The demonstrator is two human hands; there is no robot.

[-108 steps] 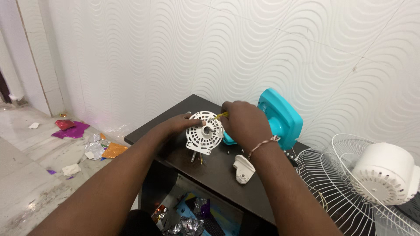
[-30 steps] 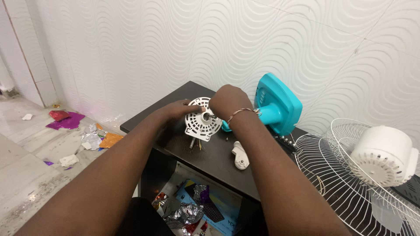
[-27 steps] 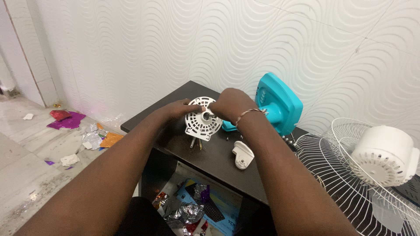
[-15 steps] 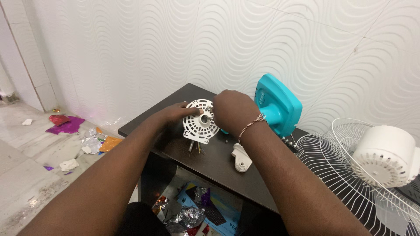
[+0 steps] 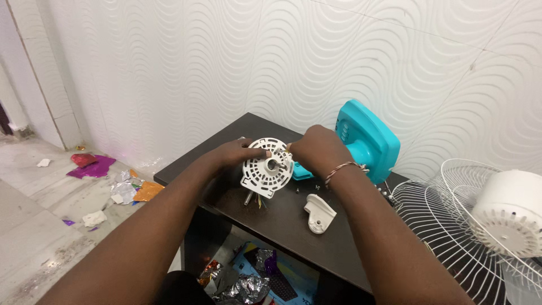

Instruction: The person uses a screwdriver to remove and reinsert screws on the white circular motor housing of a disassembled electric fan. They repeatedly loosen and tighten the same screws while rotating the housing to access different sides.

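Apparently both hands point(image 5: 237, 155) point(image 5: 316, 151) on white vented disc point(image 5: 266, 168), teal housing point(image 5: 364, 138) behind

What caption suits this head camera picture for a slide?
Both hands, left hand and right hand, hold a white vented fan motor cover over a dark table, a teal housing behind.

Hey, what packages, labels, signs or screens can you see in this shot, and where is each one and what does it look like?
Flat blue package: on the shelf under the dark table, rectangular, blue with a dark picture.
Crumpled foil wrappers: beside it on the same shelf, silver and shiny.
Torn wrapper scraps: floor at left by the wall, purple, red and orange.
No signs or screens.
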